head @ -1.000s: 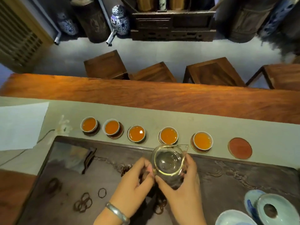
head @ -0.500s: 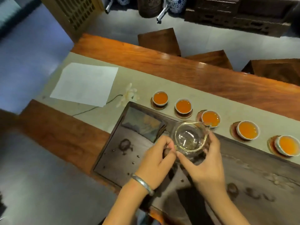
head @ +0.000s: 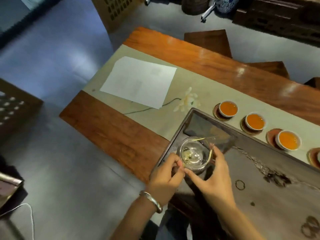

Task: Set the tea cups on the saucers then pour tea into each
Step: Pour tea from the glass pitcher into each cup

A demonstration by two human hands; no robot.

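Note:
An empty glass pitcher [head: 194, 154] sits over the left end of the dark tea tray [head: 259, 170]. My left hand [head: 164, 177] pinches its near left side and my right hand [head: 216, 177] grips its right rim and near side. Three white cups full of orange tea [head: 227, 108], [head: 255, 121], [head: 288, 140] stand on brown saucers along the beige runner [head: 195, 87] behind the tray. Another saucer [head: 314, 157] is cut off at the right edge.
A white sheet of paper [head: 138, 82] and a pale flower on a thin stem [head: 187, 101] lie on the runner to the left. The wooden table's left end [head: 103, 125] drops to grey floor. Wooden stools [head: 207, 40] stand beyond the table.
The view has swung left and the table's left end and floor have come into sight. Both hands stay on the glass pitcher, which now sits at the tray's left end.

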